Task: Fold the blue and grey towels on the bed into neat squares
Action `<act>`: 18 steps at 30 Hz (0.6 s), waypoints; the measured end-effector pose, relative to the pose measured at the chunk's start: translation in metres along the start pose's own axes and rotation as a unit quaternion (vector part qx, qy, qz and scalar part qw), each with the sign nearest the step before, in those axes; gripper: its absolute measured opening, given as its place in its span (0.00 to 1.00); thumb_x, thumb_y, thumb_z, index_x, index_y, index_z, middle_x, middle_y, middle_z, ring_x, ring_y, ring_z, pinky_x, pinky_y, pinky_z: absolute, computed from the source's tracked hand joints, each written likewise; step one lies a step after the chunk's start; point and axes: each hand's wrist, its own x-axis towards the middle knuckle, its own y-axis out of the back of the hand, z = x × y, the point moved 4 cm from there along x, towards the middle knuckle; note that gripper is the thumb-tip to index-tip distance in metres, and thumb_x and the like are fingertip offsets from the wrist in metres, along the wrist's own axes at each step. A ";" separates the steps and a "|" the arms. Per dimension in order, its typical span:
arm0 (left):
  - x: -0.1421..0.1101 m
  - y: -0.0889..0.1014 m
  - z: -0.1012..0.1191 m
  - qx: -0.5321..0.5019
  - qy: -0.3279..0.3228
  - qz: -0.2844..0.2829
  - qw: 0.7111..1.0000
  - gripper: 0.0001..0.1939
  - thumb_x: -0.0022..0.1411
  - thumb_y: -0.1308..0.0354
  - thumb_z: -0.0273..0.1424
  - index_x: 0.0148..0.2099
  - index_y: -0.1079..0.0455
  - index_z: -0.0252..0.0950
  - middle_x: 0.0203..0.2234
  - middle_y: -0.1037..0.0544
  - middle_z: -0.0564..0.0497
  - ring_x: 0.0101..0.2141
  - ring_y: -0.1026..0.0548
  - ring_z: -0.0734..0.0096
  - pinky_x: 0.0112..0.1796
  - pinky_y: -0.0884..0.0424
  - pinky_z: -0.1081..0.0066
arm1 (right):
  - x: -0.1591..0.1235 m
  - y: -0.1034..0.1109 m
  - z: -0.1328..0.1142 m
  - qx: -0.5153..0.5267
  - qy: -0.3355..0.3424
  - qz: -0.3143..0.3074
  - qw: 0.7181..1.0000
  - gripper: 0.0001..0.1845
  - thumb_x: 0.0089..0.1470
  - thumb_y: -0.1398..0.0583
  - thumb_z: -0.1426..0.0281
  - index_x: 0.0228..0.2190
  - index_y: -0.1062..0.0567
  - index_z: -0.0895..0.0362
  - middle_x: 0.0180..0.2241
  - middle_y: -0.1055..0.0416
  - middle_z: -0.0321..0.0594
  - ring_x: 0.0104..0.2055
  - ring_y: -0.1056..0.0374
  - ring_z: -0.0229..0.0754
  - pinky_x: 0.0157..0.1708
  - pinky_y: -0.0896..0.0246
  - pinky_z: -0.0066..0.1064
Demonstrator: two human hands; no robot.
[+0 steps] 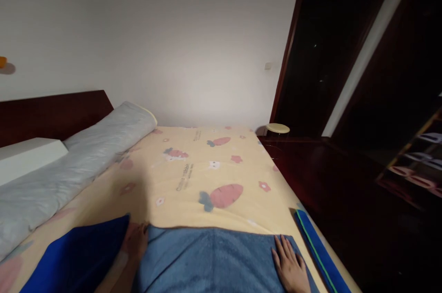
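A blue-grey towel (193, 256) lies spread on the bed at the front, its far edge nearly straight. At its far left corner is my left hand (138, 240), in shadow, with the fingers drawn together at the towel's edge. My right hand (290, 263) rests flat near the far right corner, fingers stretched out over the cloth. Left of my left forearm lies a dark blue cloth (78, 254), partly hidden by the arm. Another blue cloth with a green edge (319, 249) forms a narrow strip right of my right hand.
A yellow bed sheet (196, 169) with carrot prints covers the bed. A long grey bolster (93, 146) and a white block-like thing (32, 155) lie by the dark headboard (55, 111). Beyond the bed's right side stand a round stool (278, 128) and a shoe rack (414, 164).
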 end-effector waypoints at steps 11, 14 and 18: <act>0.002 0.000 0.003 -0.033 0.000 0.069 0.997 0.17 0.63 0.56 0.29 0.45 0.27 0.33 0.39 0.20 0.44 0.45 0.25 0.54 0.45 0.32 0.59 | 0.000 -0.004 0.004 -0.023 -0.002 -0.012 1.000 0.38 0.60 0.63 0.52 0.65 0.44 0.55 0.67 0.51 0.41 0.69 0.57 0.48 0.64 0.56 0.49; -0.025 -0.008 0.040 -0.055 -0.121 0.138 0.981 0.23 0.63 0.58 0.28 0.56 0.31 0.33 0.50 0.23 0.42 0.54 0.30 0.56 0.51 0.34 0.60 | 0.000 -0.001 0.002 -0.024 -0.002 -0.011 1.000 0.38 0.60 0.62 0.52 0.65 0.44 0.55 0.67 0.51 0.41 0.69 0.58 0.47 0.64 0.56 0.49; -0.059 -0.034 0.084 -0.044 -0.238 0.007 0.970 0.27 0.68 0.61 0.36 0.68 0.46 0.42 0.66 0.40 0.49 0.65 0.45 0.64 0.61 0.45 0.58 | 0.000 0.003 -0.001 -0.016 -0.009 -0.021 1.000 0.37 0.60 0.61 0.53 0.65 0.44 0.55 0.68 0.52 0.41 0.69 0.58 0.47 0.64 0.56 0.49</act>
